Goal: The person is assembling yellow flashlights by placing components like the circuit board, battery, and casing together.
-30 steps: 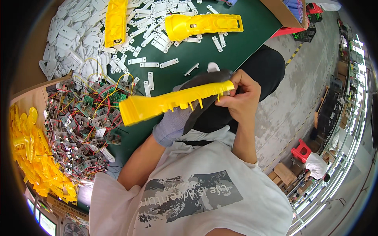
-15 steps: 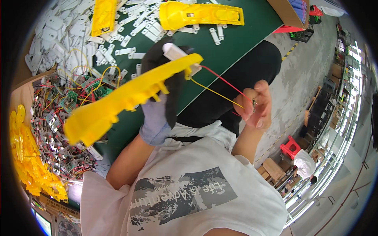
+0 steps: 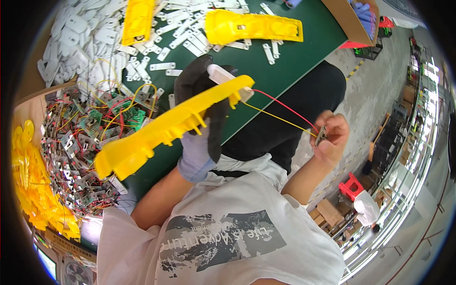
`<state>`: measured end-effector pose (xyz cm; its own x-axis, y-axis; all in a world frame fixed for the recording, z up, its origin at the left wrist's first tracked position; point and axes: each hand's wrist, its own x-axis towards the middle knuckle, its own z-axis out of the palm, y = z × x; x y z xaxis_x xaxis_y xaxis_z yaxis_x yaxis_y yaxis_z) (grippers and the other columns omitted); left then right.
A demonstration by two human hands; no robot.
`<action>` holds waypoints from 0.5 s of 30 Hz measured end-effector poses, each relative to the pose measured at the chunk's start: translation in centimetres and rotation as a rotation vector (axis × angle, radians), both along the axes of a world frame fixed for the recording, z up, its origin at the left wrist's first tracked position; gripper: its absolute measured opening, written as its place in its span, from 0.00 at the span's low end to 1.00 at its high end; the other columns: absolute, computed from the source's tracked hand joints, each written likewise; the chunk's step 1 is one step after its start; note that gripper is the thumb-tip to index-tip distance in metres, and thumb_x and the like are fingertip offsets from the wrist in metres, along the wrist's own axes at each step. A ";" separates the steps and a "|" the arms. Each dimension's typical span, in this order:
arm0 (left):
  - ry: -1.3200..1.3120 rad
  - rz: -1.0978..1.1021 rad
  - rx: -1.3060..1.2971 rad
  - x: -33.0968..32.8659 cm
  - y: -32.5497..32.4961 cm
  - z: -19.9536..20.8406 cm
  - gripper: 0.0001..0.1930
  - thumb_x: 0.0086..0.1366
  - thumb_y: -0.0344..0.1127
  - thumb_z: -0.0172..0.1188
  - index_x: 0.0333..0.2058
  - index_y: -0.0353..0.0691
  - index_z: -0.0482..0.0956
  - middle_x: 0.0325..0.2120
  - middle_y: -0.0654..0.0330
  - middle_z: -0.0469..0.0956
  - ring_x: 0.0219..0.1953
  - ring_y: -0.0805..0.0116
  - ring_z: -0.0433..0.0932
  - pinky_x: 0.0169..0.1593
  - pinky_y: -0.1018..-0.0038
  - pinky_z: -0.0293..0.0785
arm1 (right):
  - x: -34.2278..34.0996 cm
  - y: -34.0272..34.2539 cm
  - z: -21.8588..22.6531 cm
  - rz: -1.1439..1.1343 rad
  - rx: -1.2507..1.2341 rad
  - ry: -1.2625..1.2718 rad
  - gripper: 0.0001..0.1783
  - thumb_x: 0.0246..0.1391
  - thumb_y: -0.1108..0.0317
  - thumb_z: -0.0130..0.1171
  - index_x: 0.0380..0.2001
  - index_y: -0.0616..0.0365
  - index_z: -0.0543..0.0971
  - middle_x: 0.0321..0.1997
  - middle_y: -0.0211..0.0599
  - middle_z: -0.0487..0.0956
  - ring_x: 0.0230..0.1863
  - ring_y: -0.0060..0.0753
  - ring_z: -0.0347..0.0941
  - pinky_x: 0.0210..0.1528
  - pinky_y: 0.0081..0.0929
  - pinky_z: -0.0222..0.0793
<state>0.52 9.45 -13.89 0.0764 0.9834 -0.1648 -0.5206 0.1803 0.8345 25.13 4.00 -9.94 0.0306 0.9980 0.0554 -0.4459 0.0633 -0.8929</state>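
Observation:
My left hand (image 3: pixel 213 135), in a black and grey-blue glove, is closed around a long yellow plastic shell (image 3: pixel 173 124) with ribs along its lower edge. A white plastic piece (image 3: pixel 221 75) sits against the shell's upper end, in the same grip. From that end a red wire (image 3: pixel 287 105) and a yellow wire (image 3: pixel 275 118) stretch to my bare right hand (image 3: pixel 335 137). Between its fingertips is a small circuit board (image 3: pixel 321 136), tilted and partly covered by the fingers. Both hands are raised, the right one beyond the table edge.
On the green table (image 3: pixel 294 57) lie heaped white plastic pieces (image 3: pixel 78 40) and two more yellow shells (image 3: pixel 254 26). Tangled circuit boards with wires (image 3: pixel 76 152) are piled at left, beside yellow parts (image 3: pixel 40 183). A cardboard box (image 3: pixel 349 21) stands at the far right corner.
My right hand has moved right and slightly down with the circuit board, which now shows more clearly. The wires are stretched longer. The shell and left hand appear slightly farther right and lower.

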 end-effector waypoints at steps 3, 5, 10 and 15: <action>-0.145 0.024 -0.060 -0.3 -0.4 -0.4 0.23 0.69 0.35 0.50 0.62 0.40 0.60 0.59 0.60 0.65 0.58 0.67 0.67 0.64 0.67 0.54 | -0.2 0.7 1.1 0.033 0.087 -0.055 0.33 0.32 0.78 0.75 0.45 0.69 0.72 0.42 0.58 0.74 0.29 0.34 0.78 0.29 0.22 0.78; -1.028 -0.143 -0.129 -1.3 -2.0 -3.2 0.23 0.70 0.35 0.49 0.62 0.40 0.60 0.60 0.61 0.63 0.62 0.68 0.63 0.66 0.67 0.52 | -0.2 1.7 1.4 0.084 0.152 -0.051 0.35 0.29 0.77 0.77 0.45 0.70 0.72 0.41 0.58 0.74 0.29 0.34 0.77 0.28 0.22 0.78; -0.310 0.011 0.190 0.7 0.2 0.8 0.22 0.67 0.28 0.53 0.58 0.37 0.60 0.56 0.53 0.68 0.58 0.67 0.69 0.57 0.72 0.68 | -4.1 4.5 2.1 0.327 0.333 0.136 0.40 0.19 0.70 0.84 0.41 0.69 0.75 0.34 0.53 0.78 0.26 0.31 0.75 0.22 0.21 0.73; -0.254 -0.068 -0.137 0.6 0.6 1.4 0.25 0.64 0.23 0.54 0.59 0.35 0.59 0.53 0.56 0.69 0.49 0.72 0.72 0.52 0.76 0.70 | -9.0 5.1 1.8 0.005 0.172 -0.137 0.29 0.21 0.63 0.83 0.29 0.63 0.79 0.27 0.48 0.79 0.24 0.29 0.74 0.20 0.15 0.67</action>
<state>1.10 10.03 -12.49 0.1974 0.9445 -0.2626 -0.6923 0.3240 0.6448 16.15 9.12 -8.16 0.0060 0.9737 0.2279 -0.3215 0.2177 -0.9216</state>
